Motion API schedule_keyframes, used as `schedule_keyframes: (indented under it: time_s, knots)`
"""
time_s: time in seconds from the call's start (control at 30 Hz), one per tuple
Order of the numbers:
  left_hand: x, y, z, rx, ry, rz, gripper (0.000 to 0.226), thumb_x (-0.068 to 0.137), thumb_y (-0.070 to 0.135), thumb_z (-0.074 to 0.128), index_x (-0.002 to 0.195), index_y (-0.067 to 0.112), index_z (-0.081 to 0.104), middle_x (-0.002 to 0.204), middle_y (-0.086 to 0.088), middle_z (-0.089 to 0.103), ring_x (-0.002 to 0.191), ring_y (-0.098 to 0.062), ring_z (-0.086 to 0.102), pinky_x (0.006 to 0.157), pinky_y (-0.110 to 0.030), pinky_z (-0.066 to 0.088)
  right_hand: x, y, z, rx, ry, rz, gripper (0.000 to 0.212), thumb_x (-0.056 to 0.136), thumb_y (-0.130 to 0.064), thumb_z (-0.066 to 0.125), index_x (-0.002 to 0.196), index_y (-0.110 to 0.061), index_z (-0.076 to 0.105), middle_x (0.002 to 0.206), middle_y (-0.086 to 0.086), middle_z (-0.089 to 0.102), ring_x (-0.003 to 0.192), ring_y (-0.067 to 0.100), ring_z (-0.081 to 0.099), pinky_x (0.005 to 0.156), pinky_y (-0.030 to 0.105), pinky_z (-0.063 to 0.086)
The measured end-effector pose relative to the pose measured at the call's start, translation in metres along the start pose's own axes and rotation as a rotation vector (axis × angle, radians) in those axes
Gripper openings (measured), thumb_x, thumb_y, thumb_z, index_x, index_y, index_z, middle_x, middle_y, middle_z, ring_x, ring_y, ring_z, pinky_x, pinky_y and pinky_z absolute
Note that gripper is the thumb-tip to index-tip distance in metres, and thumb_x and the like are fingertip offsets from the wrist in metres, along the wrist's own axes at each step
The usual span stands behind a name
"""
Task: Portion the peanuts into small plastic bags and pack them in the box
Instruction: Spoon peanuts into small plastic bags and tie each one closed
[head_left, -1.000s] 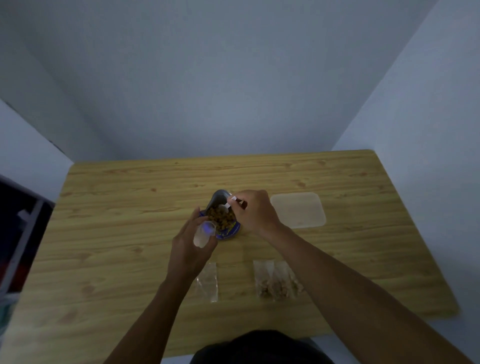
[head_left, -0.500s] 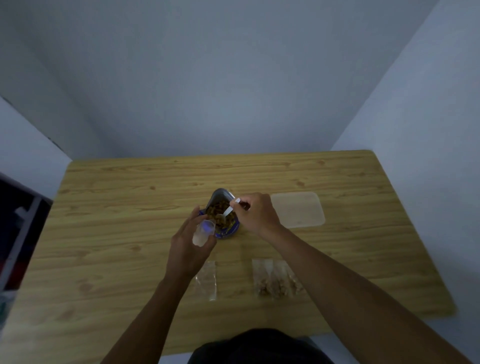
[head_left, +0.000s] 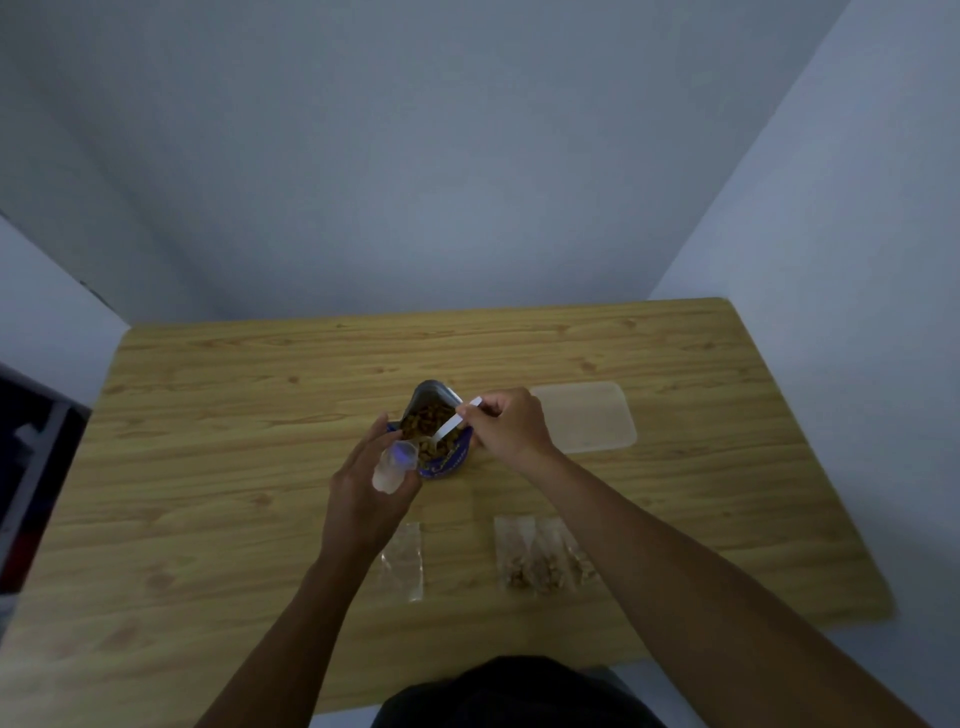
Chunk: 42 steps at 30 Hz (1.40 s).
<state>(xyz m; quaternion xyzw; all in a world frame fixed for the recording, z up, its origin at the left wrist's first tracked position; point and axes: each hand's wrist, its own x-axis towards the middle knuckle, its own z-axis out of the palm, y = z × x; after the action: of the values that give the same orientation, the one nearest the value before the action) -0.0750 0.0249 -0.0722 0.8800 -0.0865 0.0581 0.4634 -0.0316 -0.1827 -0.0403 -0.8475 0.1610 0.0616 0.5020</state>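
We judged the job mid-way: filled bags (head_left: 543, 556) lay near of the pouch (head_left: 434, 434), box (head_left: 584, 415) right of it unpacked, right hand (head_left: 506, 423) pinching the spoon (head_left: 457, 423) in the peanuts (head_left: 423, 418), left hand (head_left: 363, 483) gripping a cup (head_left: 395, 462).

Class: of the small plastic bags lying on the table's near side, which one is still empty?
The lone flat bag beside the left forearm; the bags to its right already hold peanuts.

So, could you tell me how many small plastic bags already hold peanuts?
Apparently 2, though they overlap and more may be hidden: filled bags lie side by side near the table's front edge. The empty bag lies to their left.
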Motion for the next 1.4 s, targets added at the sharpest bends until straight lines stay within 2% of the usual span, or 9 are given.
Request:
schedule_keyframes:
  time_s: [0.2,0.37,0.47,0.73,0.87,1.1,1.2,1.3,1.4]
  knots:
    - [-0.001,0.0,-0.001,-0.001,0.024,-0.007,0.05,0.074,0.012,0.082,0.122,0.013,0.065,0.144,0.001,0.054,0.125,-0.01,0.057,0.098,-0.027,0.049,-0.006,-0.001,-0.012,0.179,0.066,0.151,0.022,0.091,-0.023,0.07,0.076,-0.009,0.078,0.061,0.001,0.072,0.048,0.008,0.061,0.057,0.026,0.056]
    - [0.001,-0.004,0.0,-0.032,0.004,-0.027,0.051,0.074,0.013,0.082,0.121,0.019,0.064,0.147,0.001,0.05,0.126,-0.014,0.056,0.096,-0.044,0.053,-0.006,0.005,-0.019,0.386,0.112,0.275,0.016,0.093,-0.018,0.07,0.084,-0.006,0.077,0.078,0.007,0.078,0.053,0.013,0.06,0.059,0.028,0.057]
    - [0.005,-0.002,-0.002,0.011,-0.003,-0.028,0.049,0.074,0.015,0.082,0.12,0.02,0.065,0.149,0.003,0.043,0.121,-0.018,0.057,0.092,-0.037,0.054,-0.006,0.006,-0.026,0.461,0.123,0.326,0.014,0.092,-0.016,0.07,0.086,-0.005,0.076,0.075,0.005,0.078,0.052,0.012,0.058,0.056,0.027,0.056]
    - [0.035,0.028,-0.009,0.079,0.045,0.013,0.036,0.073,0.012,0.081,0.107,0.015,0.07,0.096,-0.002,0.067,0.08,-0.02,0.062,0.074,-0.038,0.054,0.0,-0.002,-0.052,0.671,0.115,0.339,0.006,0.091,-0.01,0.07,0.087,-0.005,0.071,0.076,0.011,0.075,0.048,0.014,0.054,0.05,0.028,0.047]
    - [0.051,0.036,-0.01,0.115,-0.059,0.012,0.012,0.077,0.025,0.068,0.087,0.016,0.069,0.07,-0.001,0.067,0.065,-0.021,0.061,0.06,-0.04,0.051,0.003,-0.017,-0.063,0.656,0.106,0.263,0.009,0.092,-0.01,0.068,0.087,-0.004,0.073,0.08,0.014,0.075,0.048,0.014,0.054,0.051,0.028,0.048]
    - [0.061,0.066,0.001,-0.017,-0.128,-0.025,0.041,0.075,0.011,0.073,0.097,0.044,0.063,0.082,0.021,0.07,0.074,-0.01,0.065,0.066,-0.026,0.052,0.0,-0.041,-0.055,0.271,0.058,-0.077,0.02,0.09,-0.02,0.072,0.073,-0.012,0.077,0.061,0.001,0.072,0.046,0.011,0.058,0.054,0.029,0.051]
    - [0.064,0.065,0.007,-0.058,-0.091,-0.065,0.028,0.079,0.012,0.071,0.093,0.036,0.067,0.077,0.001,0.072,0.073,-0.019,0.068,0.066,-0.037,0.057,-0.003,-0.05,-0.054,0.034,-0.017,-0.307,0.02,0.09,-0.03,0.071,0.078,-0.015,0.077,0.055,0.0,0.065,0.052,0.008,0.059,0.057,0.034,0.052]
    - [0.063,0.06,0.006,-0.106,-0.056,-0.124,0.028,0.079,0.014,0.075,0.102,0.031,0.075,0.082,0.005,0.074,0.076,-0.01,0.069,0.07,-0.038,0.059,-0.004,-0.058,-0.06,-0.042,-0.078,-0.43,0.012,0.091,-0.029,0.072,0.088,-0.02,0.08,0.051,-0.012,0.059,0.049,0.003,0.048,0.052,0.025,0.041]
    - [0.061,0.055,0.0,-0.101,0.015,-0.154,0.032,0.076,0.016,0.079,0.107,0.026,0.074,0.085,0.011,0.074,0.078,-0.003,0.069,0.074,-0.033,0.06,0.001,-0.063,-0.068,0.025,-0.037,-0.45,0.011,0.09,-0.029,0.072,0.087,-0.022,0.08,0.052,0.002,0.056,0.05,0.006,0.044,0.051,0.027,0.036]
